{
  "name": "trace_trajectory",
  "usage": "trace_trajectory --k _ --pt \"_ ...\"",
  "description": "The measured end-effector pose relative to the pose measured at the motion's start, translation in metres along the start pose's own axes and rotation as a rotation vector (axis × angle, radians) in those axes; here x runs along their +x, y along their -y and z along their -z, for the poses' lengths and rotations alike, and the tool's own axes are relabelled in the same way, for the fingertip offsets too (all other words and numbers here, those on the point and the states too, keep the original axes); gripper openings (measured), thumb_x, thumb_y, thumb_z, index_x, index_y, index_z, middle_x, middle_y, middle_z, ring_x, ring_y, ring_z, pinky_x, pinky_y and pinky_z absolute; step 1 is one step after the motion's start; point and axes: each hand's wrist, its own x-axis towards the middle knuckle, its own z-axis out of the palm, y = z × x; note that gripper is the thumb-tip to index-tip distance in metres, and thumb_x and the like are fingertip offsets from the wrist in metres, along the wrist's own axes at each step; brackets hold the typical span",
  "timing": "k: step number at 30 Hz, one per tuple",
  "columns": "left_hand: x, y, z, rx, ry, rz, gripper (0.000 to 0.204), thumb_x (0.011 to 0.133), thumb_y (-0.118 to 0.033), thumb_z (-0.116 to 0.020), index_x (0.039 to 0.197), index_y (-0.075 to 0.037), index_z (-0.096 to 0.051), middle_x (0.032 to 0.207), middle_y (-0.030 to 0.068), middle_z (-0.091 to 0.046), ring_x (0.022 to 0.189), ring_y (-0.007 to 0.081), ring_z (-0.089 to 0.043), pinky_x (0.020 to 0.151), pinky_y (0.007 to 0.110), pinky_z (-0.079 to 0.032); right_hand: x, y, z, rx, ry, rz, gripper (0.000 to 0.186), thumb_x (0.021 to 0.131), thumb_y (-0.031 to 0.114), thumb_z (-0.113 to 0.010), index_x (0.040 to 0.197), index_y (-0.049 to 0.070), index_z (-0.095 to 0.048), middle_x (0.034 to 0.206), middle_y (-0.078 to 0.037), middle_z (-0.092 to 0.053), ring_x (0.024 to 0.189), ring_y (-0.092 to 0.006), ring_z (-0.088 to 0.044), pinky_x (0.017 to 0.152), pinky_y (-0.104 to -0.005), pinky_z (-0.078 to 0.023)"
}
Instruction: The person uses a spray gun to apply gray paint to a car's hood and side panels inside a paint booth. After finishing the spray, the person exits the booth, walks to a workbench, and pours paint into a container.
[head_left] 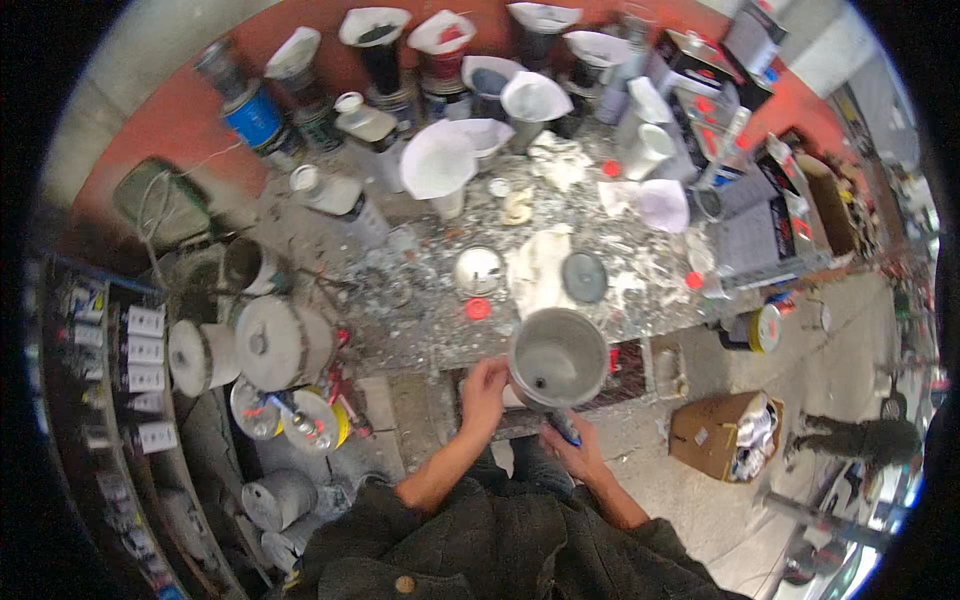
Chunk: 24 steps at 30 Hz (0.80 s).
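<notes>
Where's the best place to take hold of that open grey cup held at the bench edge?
Grip the grey cup round its outer side wall, coming from the left, where the left hand already rests. It stands upright and open-topped, so a side grip likely keeps it level.

Grey cup [558, 358] showing pale grey inside, dark spot at bottom. Worktop [420, 300] showing grey with white paint speckles all over. Red cap [478, 309] lying bright against it. Dark grey lid [584, 277] sitting beside white rag [538, 268]. Wall [180, 110] behind showing orange-red. Blue-labelled can [252, 115] standing out. Paper funnels [438, 160] showing white. Cardboard box [715, 435] showing brown. Sleeves [480, 545] showing dark grey.
</notes>
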Motion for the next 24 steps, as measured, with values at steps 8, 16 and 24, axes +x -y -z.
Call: trace_trajectory --k 8,16,24 --pt "-0.117 0.047 0.094 -0.021 -0.270 0.030 0.039 0.090 -0.002 -0.061 0.129 0.000 -0.054 0.131 0.0145 -0.059 0.114 0.0220 -0.061 0.095 0.034 -0.049 0.074 0.010 -0.138 -0.049 0.264 0.160 0.060 0.099 0.013 -0.060 0.152 0.002 -0.035 0.105 -0.009 -0.072 0.082 -0.0128 -0.066 0.079 -0.0292 -0.054" --pt "-0.097 0.090 0.095 0.318 -0.209 -0.033 0.049 0.090 -0.018 -0.069 0.131 0.001 -0.052 0.115 0.0225 -0.063 0.098 0.0333 -0.065 0.083 0.045 -0.051 0.125 0.010 -0.211 -0.216 -0.112 0.288 0.080 0.095 0.016 -0.062 0.158 0.008 -0.014 0.114 -0.022 -0.069 0.096 -0.0354 -0.068 0.086 -0.0415 -0.052" --pt "-0.076 0.085 0.106 0.330 -0.085 -0.112 0.058 0.092 -0.007 -0.062 0.144 0.005 -0.041 0.112 0.0261 -0.063 0.096 0.0344 -0.067 0.081 0.041 -0.053 0.137 0.013 -0.179 -0.403 -0.054 0.389 0.088 0.086 0.016 -0.068 0.156 0.008 -0.017 0.119 -0.027 -0.063 0.104 -0.0411 -0.064 0.088 -0.0456 -0.052"
